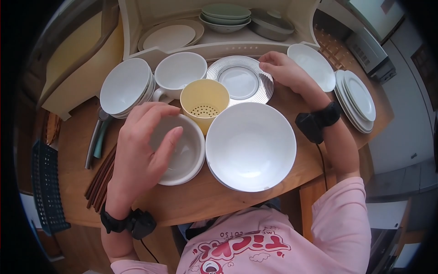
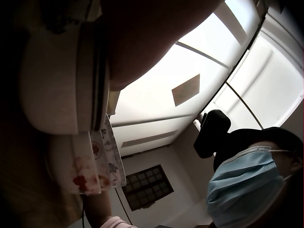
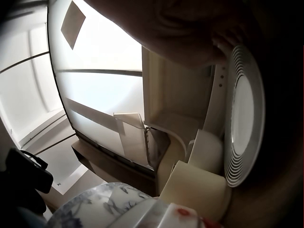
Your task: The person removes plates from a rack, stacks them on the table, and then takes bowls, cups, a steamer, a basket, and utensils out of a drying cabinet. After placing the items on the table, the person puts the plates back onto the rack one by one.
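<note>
My left hand (image 1: 139, 153) is over the off-white bowl (image 1: 185, 153) at the front left, thumb and fingers spread apart, hiding part of the bowl. In the left wrist view that bowl (image 2: 52, 80) shows a dark band near its rim. My right hand (image 1: 292, 73) reaches to the far side, fingertips right at the edge of a ribbed-rim plate (image 1: 214, 75). In the right wrist view the fingers (image 3: 228, 40) lie close over this plate (image 3: 244, 114). Between the hands stand a large white bowl (image 1: 251, 146) and a yellow cup with a perforated bottom (image 1: 205, 98).
At the back left are stacked white bowls (image 1: 125, 86) and a big white mug (image 1: 180, 71). White plates (image 1: 360, 96) and an oval dish (image 1: 310, 66) sit on the right. Chopsticks (image 1: 101, 180) lie at left. Behind, a cream shelf (image 1: 219, 51) holds green bowls (image 1: 226, 18).
</note>
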{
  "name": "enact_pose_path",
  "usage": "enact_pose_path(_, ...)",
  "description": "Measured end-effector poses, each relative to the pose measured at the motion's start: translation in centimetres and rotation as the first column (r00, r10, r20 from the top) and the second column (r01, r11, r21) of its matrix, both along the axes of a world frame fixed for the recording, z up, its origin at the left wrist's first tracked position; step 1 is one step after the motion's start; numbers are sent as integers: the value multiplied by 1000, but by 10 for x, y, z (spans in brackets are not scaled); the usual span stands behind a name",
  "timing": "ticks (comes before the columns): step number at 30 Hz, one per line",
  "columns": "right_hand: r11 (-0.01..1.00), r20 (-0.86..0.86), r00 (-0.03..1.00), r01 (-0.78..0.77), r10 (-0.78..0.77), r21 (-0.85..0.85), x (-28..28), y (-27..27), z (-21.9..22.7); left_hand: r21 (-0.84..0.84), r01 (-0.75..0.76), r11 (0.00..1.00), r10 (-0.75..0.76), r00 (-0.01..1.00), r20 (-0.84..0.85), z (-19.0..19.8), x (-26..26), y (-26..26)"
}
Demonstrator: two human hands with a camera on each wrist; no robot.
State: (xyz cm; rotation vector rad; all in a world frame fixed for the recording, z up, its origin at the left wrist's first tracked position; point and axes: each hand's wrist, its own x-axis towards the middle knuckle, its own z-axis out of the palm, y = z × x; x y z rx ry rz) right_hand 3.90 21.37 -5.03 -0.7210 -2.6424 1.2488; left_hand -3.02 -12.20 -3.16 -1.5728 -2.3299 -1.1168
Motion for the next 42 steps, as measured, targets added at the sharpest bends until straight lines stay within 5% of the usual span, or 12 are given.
enact_pose_path(8,994,90,995,-60,52,88,14,-6,2,-32,-3,999,3,1000,13,1,1,0)
enact_pose_path(14,939,-21,991,-117,131,323,37,-18,19,18,-1,1000,1,1000,11,-1,0,1)
enact_pose_path(17,953,-162,978,-77,129,292,47,-9,40,13,-4,1000,4,1000,24,-1,0,2)
enact_pose_path(19,945,-308,950,142,-47,294,53,9,58,20,-3,1000,3,1000,17,-1,0,1)
enact_pose_path(23,757,-419,902,344,-103,555,75,84,62,19,-7,1000,7,1000,5,0,-1,0)
enact_pose_path(25,578,-248,932,359,-264,733,90,118,52,23,-7,1000,7,1000,8,1,-1,0)
enact_pose_path(29,590,-90,945,268,-313,762,106,134,33,40,1,999,-2,1000,21,2,0,0)
enact_pose_path(31,784,-32,907,379,-419,492,105,121,33,43,4,999,-6,999,50,2,-1,0)
enact_pose_path(37,859,-157,905,424,-395,287,114,150,22,68,-32,997,15,969,245,9,-3,0)
enact_pose_path(42,918,-290,880,396,-377,6,114,151,24,100,-32,994,17,989,147,26,-3,8)
